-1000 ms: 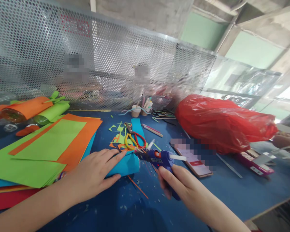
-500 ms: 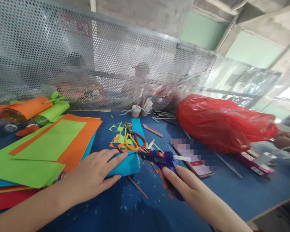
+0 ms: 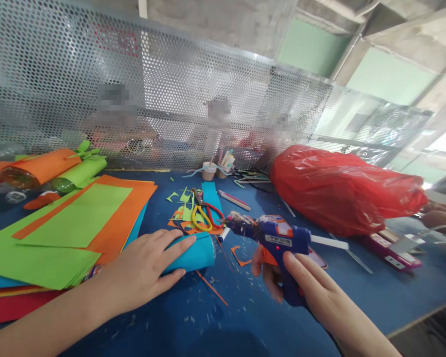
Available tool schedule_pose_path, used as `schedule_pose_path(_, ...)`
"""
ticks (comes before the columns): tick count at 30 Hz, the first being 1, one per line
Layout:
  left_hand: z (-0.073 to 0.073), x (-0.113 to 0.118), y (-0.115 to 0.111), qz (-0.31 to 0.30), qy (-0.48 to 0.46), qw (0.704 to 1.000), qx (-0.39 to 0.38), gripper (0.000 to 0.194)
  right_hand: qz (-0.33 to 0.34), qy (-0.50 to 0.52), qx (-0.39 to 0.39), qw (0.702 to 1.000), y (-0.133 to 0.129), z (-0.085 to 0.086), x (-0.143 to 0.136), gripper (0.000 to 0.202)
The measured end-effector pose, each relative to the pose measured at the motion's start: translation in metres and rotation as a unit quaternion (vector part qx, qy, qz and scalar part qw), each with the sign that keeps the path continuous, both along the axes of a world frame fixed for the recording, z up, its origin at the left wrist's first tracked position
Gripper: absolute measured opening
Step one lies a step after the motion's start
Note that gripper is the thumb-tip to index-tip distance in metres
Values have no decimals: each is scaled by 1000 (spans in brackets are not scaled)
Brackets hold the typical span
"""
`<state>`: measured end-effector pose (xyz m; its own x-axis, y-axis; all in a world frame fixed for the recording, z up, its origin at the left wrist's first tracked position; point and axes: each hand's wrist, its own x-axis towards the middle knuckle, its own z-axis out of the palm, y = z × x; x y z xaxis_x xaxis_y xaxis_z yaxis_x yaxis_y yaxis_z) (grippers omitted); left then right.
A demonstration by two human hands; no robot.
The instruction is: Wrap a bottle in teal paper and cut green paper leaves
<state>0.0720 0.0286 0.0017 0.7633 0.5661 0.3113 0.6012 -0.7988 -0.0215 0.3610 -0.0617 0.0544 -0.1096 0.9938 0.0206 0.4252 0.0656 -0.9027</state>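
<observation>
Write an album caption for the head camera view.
Left hand holding a blue roll, right hand gripping a glue gun, bright scraps lying beyond.

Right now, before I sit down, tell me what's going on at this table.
A person is working with a blue paper roll and a glue gun. The left hand holds the roll on the blue table, fingers across its top. The right hand grips the glue gun, its nozzle apart from the roll and a white glue stick jutting from its back. Scissors lie among paper scraps beyond the roll.
</observation>
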Motion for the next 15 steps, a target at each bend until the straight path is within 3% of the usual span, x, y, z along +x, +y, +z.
schedule_pose_path(6,-1,1,-3,5,-5,1000,23,51,16,-79,141,987,9,-12,18,47)
schedule_pose_path(11,-5,0,-2,5,-21,999,30,53,-68,-246,227,940,26,-21,22,35)
schedule_pose_path(15,-6,0,-1,4,-14,999,40,52,-65,-414,185,889,45,-29,36,26)
